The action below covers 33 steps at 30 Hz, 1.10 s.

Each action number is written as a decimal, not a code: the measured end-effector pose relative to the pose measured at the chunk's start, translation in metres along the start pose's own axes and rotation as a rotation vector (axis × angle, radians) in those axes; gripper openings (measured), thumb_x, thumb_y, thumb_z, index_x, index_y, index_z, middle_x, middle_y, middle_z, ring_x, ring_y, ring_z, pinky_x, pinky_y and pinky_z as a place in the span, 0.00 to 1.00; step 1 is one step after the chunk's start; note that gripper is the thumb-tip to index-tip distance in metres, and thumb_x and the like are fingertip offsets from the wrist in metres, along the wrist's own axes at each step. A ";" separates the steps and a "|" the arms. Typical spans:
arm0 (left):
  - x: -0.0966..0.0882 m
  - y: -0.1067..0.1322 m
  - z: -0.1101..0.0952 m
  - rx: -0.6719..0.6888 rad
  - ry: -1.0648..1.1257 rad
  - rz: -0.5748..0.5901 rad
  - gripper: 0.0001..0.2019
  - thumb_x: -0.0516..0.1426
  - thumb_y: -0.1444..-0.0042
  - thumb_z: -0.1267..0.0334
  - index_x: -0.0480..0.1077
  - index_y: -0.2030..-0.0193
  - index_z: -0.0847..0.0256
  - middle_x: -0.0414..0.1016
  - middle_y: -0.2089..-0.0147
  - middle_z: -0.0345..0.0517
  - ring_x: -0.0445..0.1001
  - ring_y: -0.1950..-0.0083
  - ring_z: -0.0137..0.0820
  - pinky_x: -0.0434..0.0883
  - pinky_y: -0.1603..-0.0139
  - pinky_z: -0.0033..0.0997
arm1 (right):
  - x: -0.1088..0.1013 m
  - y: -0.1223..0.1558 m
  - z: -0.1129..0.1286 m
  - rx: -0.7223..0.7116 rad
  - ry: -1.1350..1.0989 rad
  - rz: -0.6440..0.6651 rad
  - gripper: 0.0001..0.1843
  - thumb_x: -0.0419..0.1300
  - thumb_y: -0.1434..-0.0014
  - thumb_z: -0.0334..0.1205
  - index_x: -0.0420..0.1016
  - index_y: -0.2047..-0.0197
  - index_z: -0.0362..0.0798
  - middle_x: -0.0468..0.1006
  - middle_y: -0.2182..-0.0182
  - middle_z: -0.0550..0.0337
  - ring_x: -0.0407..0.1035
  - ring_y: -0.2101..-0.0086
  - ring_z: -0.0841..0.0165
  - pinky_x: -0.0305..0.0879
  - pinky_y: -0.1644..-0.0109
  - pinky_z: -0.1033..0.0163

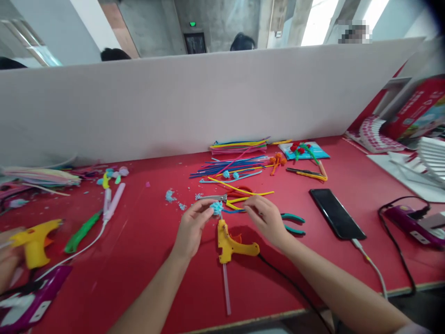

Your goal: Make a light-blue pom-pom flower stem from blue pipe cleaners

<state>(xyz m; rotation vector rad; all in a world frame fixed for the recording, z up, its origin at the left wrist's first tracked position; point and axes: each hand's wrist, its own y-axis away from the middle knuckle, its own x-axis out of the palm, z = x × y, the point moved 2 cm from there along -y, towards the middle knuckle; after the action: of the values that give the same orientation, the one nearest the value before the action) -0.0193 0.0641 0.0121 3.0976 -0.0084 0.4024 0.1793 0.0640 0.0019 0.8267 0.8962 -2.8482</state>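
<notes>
Pinched between thumb and fingers of the left hand (pixel 195 220): a light-blue fuzzy ball (pixel 216 208), held over the middle of the red worktop (pixel 139 260). Find the right hand (pixel 266 218) at three o'clock from that ball, well apart from the left, fingers bent inward near the far end of a thin blue strip (pixel 234 211); cannot tell any actual grip there.

Seems very light, soft and springy on the outside, so more likely to squash under a hard pinch than to slip. Judging by the pale-blue fluff (pixel 170 195) scattered between nine and ten o'clock, may also shed when rubbed or tugged. Best taken by opposite outer sides with gentle fingertips, leaving the six-o'clock side free.

Just below, at six o'clock, notice a yellow glue gun (pixel 225 246) lying with nozzle (pixel 221 217) toward twelve; cannot tell contact with the ball. Treat that tip as possibly hot. Expect something rigid and heavier, best lifted by the handle (pixel 247 249), with the black cord (pixel 285 277) running off toward five.

Near one o'clock, see two smaller light-blue balls (pixel 235 175), probably just as light and apt to roll.
</notes>
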 end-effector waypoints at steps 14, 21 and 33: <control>-0.012 0.021 -0.037 0.162 -0.054 -0.094 0.12 0.61 0.54 0.70 0.73 0.60 0.60 0.73 0.61 0.42 0.70 0.59 0.27 0.67 0.56 0.25 | 0.011 0.028 0.021 0.032 0.340 0.717 0.11 0.57 0.46 0.38 0.72 0.59 0.47 0.74 0.62 0.52 0.68 0.60 0.62 0.62 0.58 0.61; -0.016 0.024 -0.020 0.043 0.058 -0.129 0.16 0.62 0.55 0.70 0.73 0.56 0.60 0.76 0.59 0.43 0.72 0.59 0.27 0.68 0.53 0.27 | 0.029 0.042 0.024 0.050 0.412 0.716 0.12 0.54 0.45 0.30 0.71 0.57 0.46 0.71 0.59 0.52 0.66 0.59 0.63 0.62 0.55 0.61; -0.009 0.024 -0.001 -0.134 0.315 -0.065 0.12 0.64 0.55 0.67 0.72 0.61 0.57 0.74 0.66 0.38 0.74 0.61 0.29 0.69 0.54 0.30 | -0.043 0.052 -0.015 0.294 0.882 0.426 0.25 0.54 0.50 0.27 0.66 0.47 0.42 0.69 0.50 0.42 0.61 0.50 0.54 0.54 0.48 0.52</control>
<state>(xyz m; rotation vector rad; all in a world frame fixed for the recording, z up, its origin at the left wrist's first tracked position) -0.0280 0.0406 0.0111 2.8597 0.0667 0.8434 0.2332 0.0245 -0.0138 2.0823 0.2377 -2.2135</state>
